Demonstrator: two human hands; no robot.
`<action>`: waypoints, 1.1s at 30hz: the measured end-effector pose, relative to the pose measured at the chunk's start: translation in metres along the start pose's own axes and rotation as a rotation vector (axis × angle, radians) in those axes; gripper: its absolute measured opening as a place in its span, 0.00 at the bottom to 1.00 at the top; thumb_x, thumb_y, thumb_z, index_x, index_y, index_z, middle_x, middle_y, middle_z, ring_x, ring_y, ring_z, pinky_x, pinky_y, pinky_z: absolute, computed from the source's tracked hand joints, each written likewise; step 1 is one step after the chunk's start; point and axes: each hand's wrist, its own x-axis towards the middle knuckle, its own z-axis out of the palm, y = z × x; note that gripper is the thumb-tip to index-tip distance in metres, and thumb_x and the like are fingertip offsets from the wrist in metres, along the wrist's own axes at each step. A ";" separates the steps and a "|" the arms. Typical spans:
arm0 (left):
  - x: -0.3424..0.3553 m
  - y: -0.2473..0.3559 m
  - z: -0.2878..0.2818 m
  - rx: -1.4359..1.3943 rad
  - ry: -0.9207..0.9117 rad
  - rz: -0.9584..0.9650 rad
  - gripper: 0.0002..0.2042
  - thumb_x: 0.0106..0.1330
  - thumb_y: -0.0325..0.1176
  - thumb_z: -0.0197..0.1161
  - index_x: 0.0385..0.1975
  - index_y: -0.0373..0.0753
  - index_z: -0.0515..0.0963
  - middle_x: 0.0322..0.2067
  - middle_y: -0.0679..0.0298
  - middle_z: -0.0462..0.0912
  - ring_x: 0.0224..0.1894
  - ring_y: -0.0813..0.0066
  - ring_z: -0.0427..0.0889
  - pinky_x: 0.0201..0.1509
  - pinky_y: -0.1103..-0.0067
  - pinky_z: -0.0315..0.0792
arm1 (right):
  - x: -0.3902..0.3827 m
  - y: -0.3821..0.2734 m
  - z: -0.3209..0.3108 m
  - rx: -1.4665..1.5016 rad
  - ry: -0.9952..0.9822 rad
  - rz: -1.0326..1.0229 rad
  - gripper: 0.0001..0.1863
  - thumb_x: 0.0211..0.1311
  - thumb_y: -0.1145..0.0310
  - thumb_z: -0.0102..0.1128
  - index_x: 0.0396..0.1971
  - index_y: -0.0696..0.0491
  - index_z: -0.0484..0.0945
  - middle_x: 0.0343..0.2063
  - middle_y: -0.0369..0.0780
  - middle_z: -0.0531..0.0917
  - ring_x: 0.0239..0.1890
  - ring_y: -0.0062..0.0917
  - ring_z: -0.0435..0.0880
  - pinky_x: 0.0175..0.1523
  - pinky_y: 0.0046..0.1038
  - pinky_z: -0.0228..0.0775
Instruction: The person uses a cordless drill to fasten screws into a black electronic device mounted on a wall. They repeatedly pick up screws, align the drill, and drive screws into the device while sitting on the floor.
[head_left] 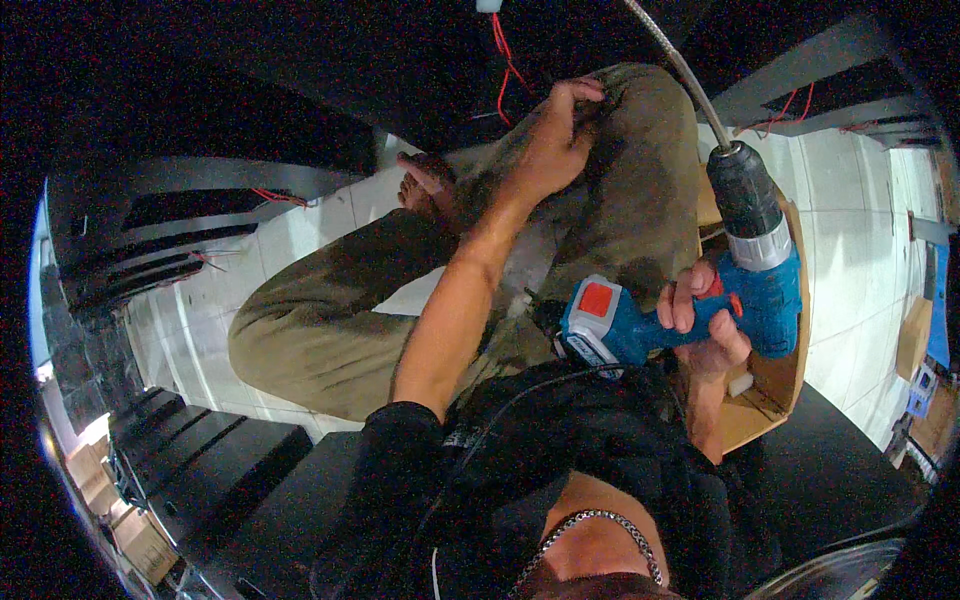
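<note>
In my right hand [705,315] is a blue cordless drill [770,300], fingers wrapped round its grip near the red trigger. Its black chuck [742,185] points away from me. A long grey flexible shaft [680,65] runs from the chuck up past the top edge; its far end is out of view. The drill's battery end [595,320], with a red patch, lies above my lap. My left hand [560,140] rests on my raised knee [640,110], its fingers curled and pressed together. What lies under those fingers is hidden.
An open cardboard box [770,400] stands at my right, behind the drill. Black slotted panels or frames [180,230] with red wires [280,197] surround me. More red wires [505,70] hang ahead. Cardboard boxes [140,540] stand at far left, on pale floor tiles [850,220].
</note>
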 end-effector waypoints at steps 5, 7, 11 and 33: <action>-0.007 0.005 -0.015 0.201 -0.145 0.043 0.25 0.50 0.13 0.50 0.51 0.37 0.64 0.57 0.47 0.65 0.61 0.51 0.65 0.65 0.69 0.59 | 0.007 -0.002 0.007 0.011 -0.050 0.045 0.25 0.50 0.59 0.63 0.41 0.60 0.67 0.20 0.37 0.70 0.22 0.21 0.70 0.32 0.26 0.63; -0.012 0.002 -0.021 0.283 -0.197 0.004 0.25 0.51 0.14 0.51 0.52 0.38 0.64 0.56 0.47 0.67 0.60 0.51 0.67 0.64 0.67 0.61 | 0.008 -0.001 0.009 0.000 -0.037 0.044 0.25 0.50 0.59 0.64 0.41 0.61 0.67 0.20 0.37 0.70 0.21 0.21 0.70 0.32 0.26 0.64; -0.008 -0.001 -0.040 0.440 -0.220 -0.127 0.22 0.56 0.19 0.55 0.53 0.39 0.66 0.48 0.49 0.76 0.53 0.52 0.76 0.57 0.67 0.69 | 0.005 0.002 0.011 -0.030 0.018 0.000 0.25 0.50 0.60 0.64 0.41 0.61 0.67 0.20 0.37 0.70 0.21 0.21 0.70 0.32 0.26 0.64; 0.079 0.101 -0.108 0.289 0.451 -0.026 0.09 0.67 0.25 0.56 0.45 0.32 0.72 0.30 0.60 0.79 0.29 0.81 0.77 0.33 0.81 0.73 | -0.006 0.036 0.031 -0.062 0.145 0.170 0.23 0.57 0.62 0.58 0.47 0.62 0.66 0.23 0.38 0.72 0.26 0.21 0.70 0.36 0.27 0.65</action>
